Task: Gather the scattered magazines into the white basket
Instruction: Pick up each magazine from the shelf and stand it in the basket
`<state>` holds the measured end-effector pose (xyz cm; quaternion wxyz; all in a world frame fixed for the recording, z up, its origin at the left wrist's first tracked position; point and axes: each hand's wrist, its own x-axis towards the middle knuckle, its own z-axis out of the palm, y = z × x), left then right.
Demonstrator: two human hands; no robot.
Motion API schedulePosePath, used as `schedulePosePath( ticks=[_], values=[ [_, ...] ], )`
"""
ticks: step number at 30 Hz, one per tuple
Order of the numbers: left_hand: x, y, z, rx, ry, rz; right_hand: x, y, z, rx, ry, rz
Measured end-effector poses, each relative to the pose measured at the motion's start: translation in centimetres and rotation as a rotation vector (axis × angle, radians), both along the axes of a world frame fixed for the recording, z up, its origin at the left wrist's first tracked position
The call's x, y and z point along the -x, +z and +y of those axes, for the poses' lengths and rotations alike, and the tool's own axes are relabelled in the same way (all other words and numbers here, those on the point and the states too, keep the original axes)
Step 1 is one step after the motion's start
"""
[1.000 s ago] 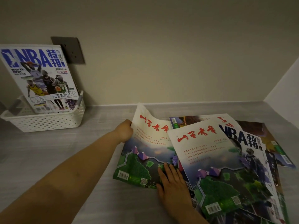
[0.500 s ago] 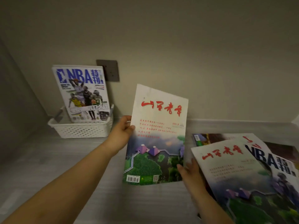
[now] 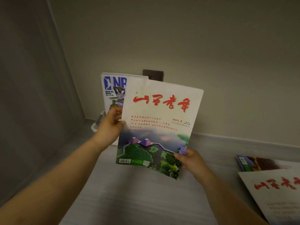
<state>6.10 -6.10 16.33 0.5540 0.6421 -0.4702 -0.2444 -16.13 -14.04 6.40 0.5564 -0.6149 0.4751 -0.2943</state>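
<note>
Grey wood-grain tabletop [image 3: 146, 200] runs into a corner of plain walls, and I see the white basket [image 3: 97, 125] tucked there, almost wholly hidden behind the magazine I am carrying. My left hand [image 3: 110, 129] pinches that red-titled magazine [image 3: 159, 125] at its left edge, fingers closed on it, and my right hand [image 3: 189, 160] clamps the lower right corner; it hangs upright in the air, in front of the NBA magazine [image 3: 113, 93] that already stands in the basket. My worry is that I cannot see the rim: lowered blind, the bottom edge could catch it, buckle, or tip the leaning NBA magazine. More magazines [image 3: 267, 184] wait at the right.
</note>
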Motion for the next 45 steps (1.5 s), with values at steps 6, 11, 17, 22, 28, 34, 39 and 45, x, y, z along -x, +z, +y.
schedulePosePath(
  ticks=[6, 11, 17, 22, 28, 34, 39, 45],
  values=[
    [-5.7, 1.8, -2.6, 0.058, 0.113, -0.081, -5.6, 2.5, -2.8, 0.145, -0.047, 0.054],
    [-10.1, 4.0, -5.7, 0.153, 0.215, -0.077, -10.4, 6.3, -6.0, 0.374, -0.088, 0.145],
    [-14.6, 3.5, -8.7, 0.144, 0.296, -0.074, -15.4, 7.4, -9.4, 0.411, -0.098, 0.194],
    [-16.6, 0.7, -10.2, 0.031, 0.29, -0.014, -17.6, 5.1, -10.7, 0.36, -0.111, 0.219],
    [-18.8, -0.5, -11.0, 0.037, 0.369, 0.031, -20.1, 4.0, -11.4, 0.325, -0.116, 0.11],
    [-19.3, -2.1, -11.7, -0.069, 0.301, -0.055, -20.6, 1.6, -12.0, 0.239, -0.109, 0.264],
    [-18.1, -4.1, -12.5, -0.143, 0.246, -0.051, -20.2, 0.7, -12.4, 0.247, -0.117, 0.358],
    [-18.1, -4.8, -13.6, -0.138, 0.293, -0.033, -20.0, 0.6, -12.9, 0.253, -0.224, 0.257]
  ],
)
